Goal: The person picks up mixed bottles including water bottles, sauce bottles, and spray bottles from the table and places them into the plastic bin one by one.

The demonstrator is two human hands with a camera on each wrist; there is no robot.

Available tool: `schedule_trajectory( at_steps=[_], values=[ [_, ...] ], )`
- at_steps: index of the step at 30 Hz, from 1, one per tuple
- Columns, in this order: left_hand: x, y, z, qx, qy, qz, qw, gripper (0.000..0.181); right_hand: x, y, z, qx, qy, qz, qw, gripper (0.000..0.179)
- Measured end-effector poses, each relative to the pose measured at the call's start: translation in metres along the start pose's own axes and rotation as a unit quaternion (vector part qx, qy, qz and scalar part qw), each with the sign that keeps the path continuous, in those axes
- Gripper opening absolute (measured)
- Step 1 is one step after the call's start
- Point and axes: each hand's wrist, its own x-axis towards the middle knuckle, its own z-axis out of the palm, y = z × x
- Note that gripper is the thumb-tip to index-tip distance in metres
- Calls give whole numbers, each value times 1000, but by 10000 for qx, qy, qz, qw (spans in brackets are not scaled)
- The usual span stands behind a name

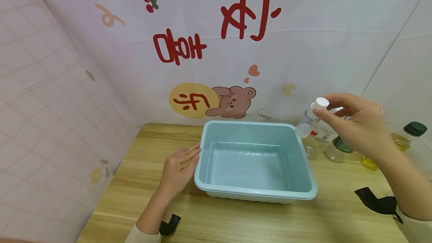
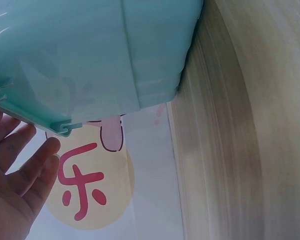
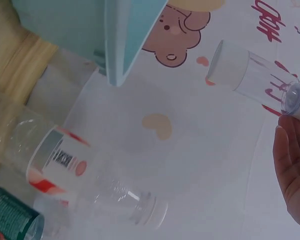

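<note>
The left hand [image 1: 180, 168] has loose fingers, with their tips at the left rim of the blue tub [image 1: 253, 191]. It would be good for them to rest there softly, so the tub does not slide on the table [image 1: 135, 194]. To the right, the right hand [image 1: 362, 123] pinches the small bottle [image 1: 308, 123] by its white cap [image 1: 322, 102]. The step looks like moving this bottle by the tub. A firm pinch should help, as the smooth cap may slip. Going a bit high may stop a bump on the rim, and going slow may spare the bottle with a red and white label [image 3: 65, 162] just beside it.

The tub is pale blue, deep and shiny, and sits flat. The small bottle is at the tub's far right corner. It is round and see-through, with a whitish bottom, and it leans, bottom to the left. I cannot tell if it touches the rim.
</note>
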Motion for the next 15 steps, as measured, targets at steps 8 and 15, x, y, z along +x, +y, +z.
schedule_trajectory(
  at_steps=[8, 15],
  values=[
    [-1, -1, 3, 42, 30, -37, 10000, 26, 14, -11, 16, 210, -160, -224, 9994, 27],
    [-1, 0, 3, 64, 47, -65, 9999, 26, 25, -19, 31, 338, -267, -127, 9990, 25]
  ],
)
